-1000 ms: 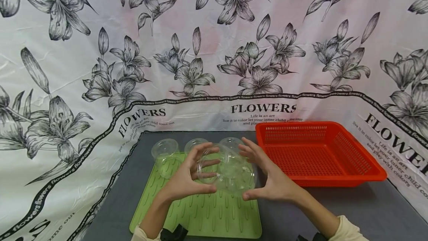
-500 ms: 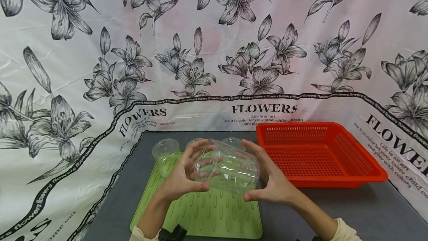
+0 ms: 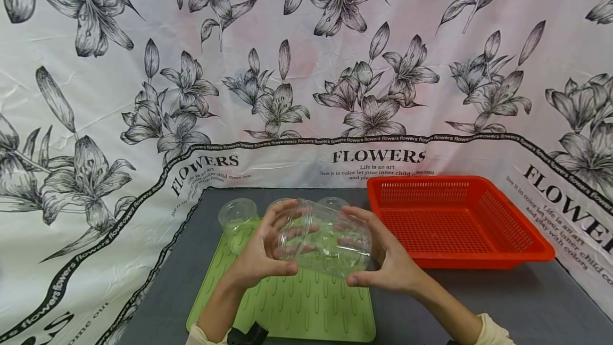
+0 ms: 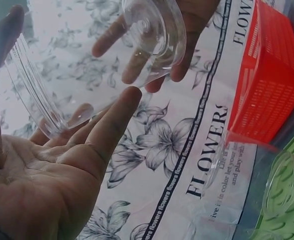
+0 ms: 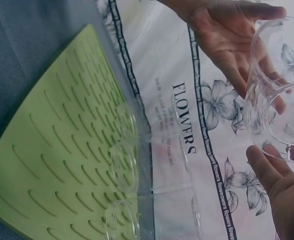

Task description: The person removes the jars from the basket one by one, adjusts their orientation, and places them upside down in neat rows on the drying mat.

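A clear plastic cup (image 3: pixel 330 252) lies sideways in the air over the green mat (image 3: pixel 287 315), held between both hands. My left hand (image 3: pixel 262 254) holds it at the wide ringed rim, thumb below and fingers behind. At the base end, my right hand (image 3: pixel 390 260) grips it, fingers on the far side and thumb low at the near edge. The left wrist view shows the cup's ribbed rim beside the left palm (image 4: pixel 46 185). In the right wrist view, its round base is near the right fingers (image 5: pixel 264 170).
Three more clear cups stand in a row along the mat's back edge: a left cup (image 3: pixel 238 211), a middle one mostly behind the left hand, and a right cup (image 3: pixel 333 202). A red perforated basket (image 3: pixel 479 262) sits at the right. Flower-printed cloth (image 3: pixel 287 166) hangs behind the grey table.
One second ago the cup's base pointed more toward the camera. It has swung to lie sideways, its base to the right, and has barely moved over the last half second.
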Demonstrator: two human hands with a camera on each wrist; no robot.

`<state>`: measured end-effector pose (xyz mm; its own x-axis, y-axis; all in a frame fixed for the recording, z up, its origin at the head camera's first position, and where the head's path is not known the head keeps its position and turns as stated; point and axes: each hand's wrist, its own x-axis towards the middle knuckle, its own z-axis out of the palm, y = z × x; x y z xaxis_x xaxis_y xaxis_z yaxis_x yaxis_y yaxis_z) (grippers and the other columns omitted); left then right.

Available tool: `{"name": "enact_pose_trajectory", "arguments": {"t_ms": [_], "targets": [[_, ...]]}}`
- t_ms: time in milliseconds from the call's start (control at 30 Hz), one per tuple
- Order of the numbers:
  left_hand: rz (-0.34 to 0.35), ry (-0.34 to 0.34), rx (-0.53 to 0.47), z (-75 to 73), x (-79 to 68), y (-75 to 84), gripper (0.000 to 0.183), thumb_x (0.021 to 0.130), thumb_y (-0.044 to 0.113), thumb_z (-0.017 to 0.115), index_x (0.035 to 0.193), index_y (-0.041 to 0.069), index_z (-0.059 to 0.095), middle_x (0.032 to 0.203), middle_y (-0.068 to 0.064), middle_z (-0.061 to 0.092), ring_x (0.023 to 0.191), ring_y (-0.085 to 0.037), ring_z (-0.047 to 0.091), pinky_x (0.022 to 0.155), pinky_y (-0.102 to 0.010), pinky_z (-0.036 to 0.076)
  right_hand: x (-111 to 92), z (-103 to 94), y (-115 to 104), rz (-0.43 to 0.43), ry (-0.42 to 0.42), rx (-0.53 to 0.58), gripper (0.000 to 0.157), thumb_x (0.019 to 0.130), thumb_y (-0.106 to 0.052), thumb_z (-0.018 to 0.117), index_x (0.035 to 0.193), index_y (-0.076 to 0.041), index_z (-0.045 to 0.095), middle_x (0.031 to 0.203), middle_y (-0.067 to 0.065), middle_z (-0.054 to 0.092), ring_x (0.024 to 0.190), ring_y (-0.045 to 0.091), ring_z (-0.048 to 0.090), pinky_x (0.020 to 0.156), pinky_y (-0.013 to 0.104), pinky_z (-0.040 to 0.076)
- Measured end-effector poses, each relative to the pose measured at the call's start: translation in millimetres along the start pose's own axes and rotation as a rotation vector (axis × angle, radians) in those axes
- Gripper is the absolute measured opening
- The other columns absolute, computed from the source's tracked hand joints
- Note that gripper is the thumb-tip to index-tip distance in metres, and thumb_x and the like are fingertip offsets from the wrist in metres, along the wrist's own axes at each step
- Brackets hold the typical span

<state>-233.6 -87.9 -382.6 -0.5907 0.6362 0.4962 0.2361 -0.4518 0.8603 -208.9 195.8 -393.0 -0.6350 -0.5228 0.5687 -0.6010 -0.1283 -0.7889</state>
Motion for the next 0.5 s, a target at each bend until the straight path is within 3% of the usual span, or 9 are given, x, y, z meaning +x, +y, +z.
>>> {"name": "enact_pose_trajectory", "arguments": {"t_ms": [267, 500], "targets": [[-0.007, -0.008, 0.025, -2.7, -3.4, -1.6, 0.104, 0.084, 0.013, 0.085, 0.16, 0.01, 0.014, 0.164, -0.019, 0.025, 0.144, -0.036, 0.047, 0.11, -0.059, 0.047, 1.3, 0.1, -2.4, 0.021, 0.016, -0.044, 0.101, 0.073, 0.009, 0.082, 0.157, -0.002, 0.027, 0.162, 0.017, 0.029, 0.148, 0.027, 0.037, 0.111, 0.039, 0.05], [-0.047, 0.053, 0.273, -8.3, -10.0, 6.8, 0.112, 0.083, 0.036, 0.086, 0.164, 0.017, 0.011, 0.168, -0.013, 0.023, 0.151, -0.036, 0.035, 0.117, -0.055, 0.04, 2.6, -3.4, -4.3, 0.033, 0.023, -0.111, 0.099, 0.072, 0.007, 0.083, 0.156, -0.005, 0.032, 0.159, 0.027, 0.032, 0.148, 0.017, 0.038, 0.111, 0.035, 0.049]]}}
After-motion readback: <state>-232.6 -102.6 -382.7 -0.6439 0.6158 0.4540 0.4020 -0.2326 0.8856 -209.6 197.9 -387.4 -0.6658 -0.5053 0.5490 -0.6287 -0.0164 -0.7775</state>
